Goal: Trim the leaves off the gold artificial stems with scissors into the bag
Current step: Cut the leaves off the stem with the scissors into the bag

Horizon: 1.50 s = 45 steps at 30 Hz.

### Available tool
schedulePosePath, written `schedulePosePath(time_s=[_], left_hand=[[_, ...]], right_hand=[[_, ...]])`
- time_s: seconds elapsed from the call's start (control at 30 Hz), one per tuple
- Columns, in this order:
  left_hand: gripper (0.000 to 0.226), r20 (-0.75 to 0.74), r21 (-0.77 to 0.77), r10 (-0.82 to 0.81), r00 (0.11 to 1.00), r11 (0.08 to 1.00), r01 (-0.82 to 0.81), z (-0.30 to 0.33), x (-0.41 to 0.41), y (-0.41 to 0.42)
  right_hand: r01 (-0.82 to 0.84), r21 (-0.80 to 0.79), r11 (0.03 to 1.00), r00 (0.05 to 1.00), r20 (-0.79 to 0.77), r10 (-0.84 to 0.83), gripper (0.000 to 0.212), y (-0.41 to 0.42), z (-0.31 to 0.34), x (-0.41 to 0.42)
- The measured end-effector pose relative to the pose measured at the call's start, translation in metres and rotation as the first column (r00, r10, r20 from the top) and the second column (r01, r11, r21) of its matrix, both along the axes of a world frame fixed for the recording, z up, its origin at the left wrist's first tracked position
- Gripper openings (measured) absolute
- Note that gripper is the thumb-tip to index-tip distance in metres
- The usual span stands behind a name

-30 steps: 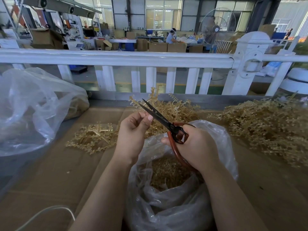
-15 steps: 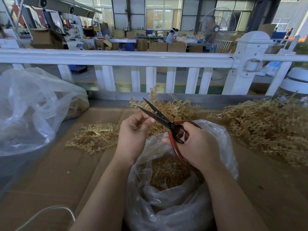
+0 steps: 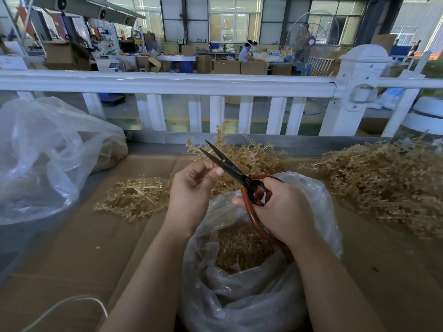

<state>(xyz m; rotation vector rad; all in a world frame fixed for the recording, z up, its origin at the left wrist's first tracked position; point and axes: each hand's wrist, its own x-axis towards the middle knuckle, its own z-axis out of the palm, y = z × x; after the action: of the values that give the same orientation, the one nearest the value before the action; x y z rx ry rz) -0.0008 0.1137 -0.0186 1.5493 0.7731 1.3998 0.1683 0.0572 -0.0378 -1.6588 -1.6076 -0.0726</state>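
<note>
My right hand (image 3: pixel 280 209) grips the red handles of black-bladed scissors (image 3: pixel 227 165), whose blades are slightly parted and point up-left. My left hand (image 3: pixel 194 185) is curled beside the blades, fingertips pinched together at the lower blade; what it pinches is too small to make out. Both hands hover over a clear plastic bag (image 3: pixel 318 204) that holds a heap of cut gold leaves (image 3: pixel 242 245). Gold stems lie in a pile behind the hands (image 3: pixel 254 156), another at the left (image 3: pixel 134 197), and a big heap at the right (image 3: pixel 388 178).
A large crumpled clear bag (image 3: pixel 45 159) sits at the left on the cardboard-covered table (image 3: pixel 79 248). A white railing (image 3: pixel 167 82) runs along the far edge. A white cable (image 3: pixel 72 301) lies at the bottom left. People work at tables far behind.
The scissors and both hands have shifted slightly; the blades stay a little parted. The left hand's fingers have closed more tightly near the lower blade.
</note>
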Motion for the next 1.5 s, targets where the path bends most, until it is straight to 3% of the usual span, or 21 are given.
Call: schedulePosePath(time_s=[0.17, 0.53, 0.77, 1.0, 1.5], left_hand=[[0.018, -0.003, -0.005, 0.019, 1.0, 1.0, -0.019, -0.001, 0.0, 0.001], [0.009, -0.097, 0.066, 0.016, 0.995, 0.998, -0.009, -0.002, -0.007, 0.004], [0.007, -0.196, 0.088, 0.056, 0.979, 0.995, -0.039, -0.003, -0.009, 0.006], [0.011, -0.189, 0.08, 0.036, 0.981, 0.997, -0.021, -0.003, -0.009, 0.006], [0.014, -0.206, 0.046, -0.037, 0.978, 0.998, 0.047, -0.002, -0.014, 0.006]], right_hand=[[-0.012, 0.004, 1.0, 1.0, -0.023, 0.012, 0.07, 0.0, -0.001, 0.0], [0.007, -0.008, 1.0, 0.999, 0.041, -0.007, 0.072, -0.003, 0.002, -0.001], [-0.005, -0.055, 0.998, 0.999, 0.046, 0.008, 0.068, -0.003, 0.003, 0.0], [-0.036, -0.056, 0.998, 0.999, 0.006, 0.036, 0.055, -0.003, 0.002, -0.001], [-0.083, -0.108, 0.991, 0.995, -0.071, 0.075, 0.081, 0.0, 0.0, 0.001]])
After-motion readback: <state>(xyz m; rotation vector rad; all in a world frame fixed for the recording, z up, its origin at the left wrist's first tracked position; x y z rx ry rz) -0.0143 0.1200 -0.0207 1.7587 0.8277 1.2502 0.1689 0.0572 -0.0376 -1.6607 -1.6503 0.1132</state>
